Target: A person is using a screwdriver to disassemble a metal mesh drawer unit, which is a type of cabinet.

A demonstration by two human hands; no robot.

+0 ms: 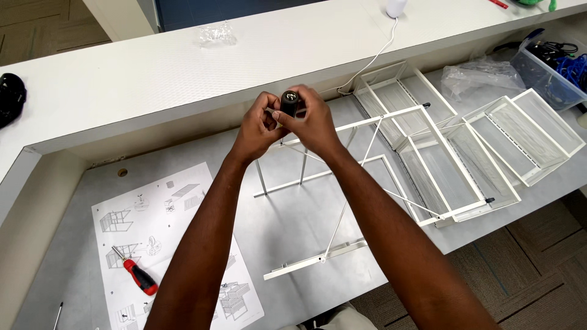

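Note:
My right hand (313,122) grips a black-handled screwdriver (289,102) held upright, its butt end facing the camera. My left hand (255,127) pinches the top corner of a white metal wire frame (361,165) right beside the tool. The frame stands on the grey desk (287,226), with thin white rails and diagonal braces running toward the lower right. The screwdriver's tip is hidden behind my fingers.
An unfolded instruction sheet (171,238) lies at lower left with a red-handled screwdriver (137,274) on it. White mesh baskets (520,134) lie at right beside a clear plastic bag (480,74) and a clear bin of cables (553,67). A white raised counter (183,67) runs behind.

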